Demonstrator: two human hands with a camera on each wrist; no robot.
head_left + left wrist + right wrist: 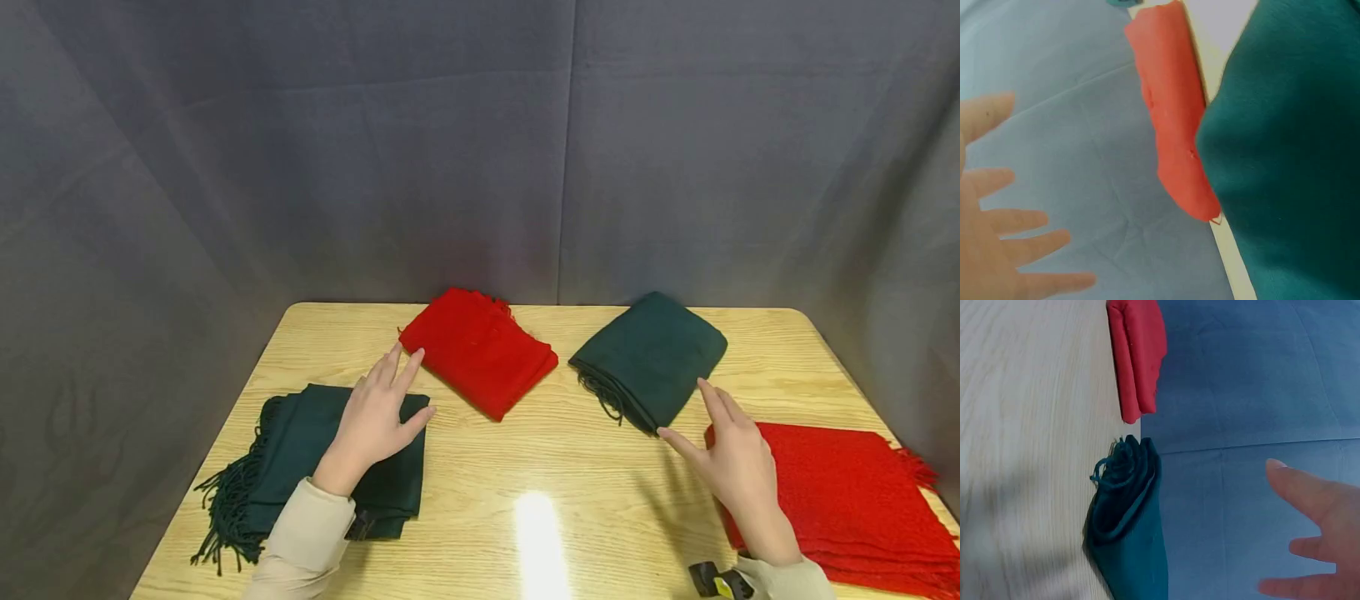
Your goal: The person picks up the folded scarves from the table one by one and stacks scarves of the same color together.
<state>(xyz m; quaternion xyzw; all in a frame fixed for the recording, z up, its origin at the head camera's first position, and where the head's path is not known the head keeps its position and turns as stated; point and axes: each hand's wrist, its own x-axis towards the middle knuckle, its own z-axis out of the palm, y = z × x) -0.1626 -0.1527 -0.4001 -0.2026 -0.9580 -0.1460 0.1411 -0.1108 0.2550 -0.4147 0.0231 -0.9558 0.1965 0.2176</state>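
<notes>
Black wrist device, perhaps yellow-labelled, sits near spread right hand; spread left hand hovers over nearer green cloth.

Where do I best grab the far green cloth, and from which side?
Likely its near-right edge, coming from the near right: the far green cloth lies folded at an angle, that edge faces the right hand, and the loose fringe hangs along its near-left edge.

Free gap between rear cloths, curtain behind
</notes>
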